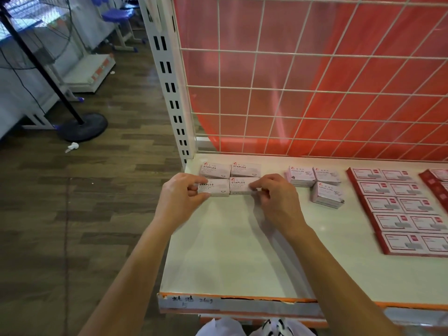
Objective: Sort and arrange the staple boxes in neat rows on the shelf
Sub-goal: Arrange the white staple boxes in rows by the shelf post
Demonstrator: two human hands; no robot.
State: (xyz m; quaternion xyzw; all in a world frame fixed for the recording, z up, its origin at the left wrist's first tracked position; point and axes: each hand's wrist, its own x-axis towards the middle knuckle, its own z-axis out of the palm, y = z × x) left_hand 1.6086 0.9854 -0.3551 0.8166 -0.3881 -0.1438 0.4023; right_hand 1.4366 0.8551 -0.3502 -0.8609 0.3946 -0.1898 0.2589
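Pale pink staple boxes sit as a block of four, two by two, at the back left corner of the white shelf (230, 251), close to the wire grid panel (315, 81). The back-left box (214, 169) and back-right box (246, 169) lie free of the hands. The front-left box (215, 189) and front-right box (241, 186) touch side by side just before them. The left hand (180, 192) pinches the left end of the front-left box, fingers curled over its top and thumb at its near edge. The right hand (274, 195) grips the right end of the front-right box in the same way. Both forearms reach forward over the shelf, wrists slightly raised. Paper clip boxes (315, 184) stand near on the right, and red boxes (397, 209) lie in rows beyond them.
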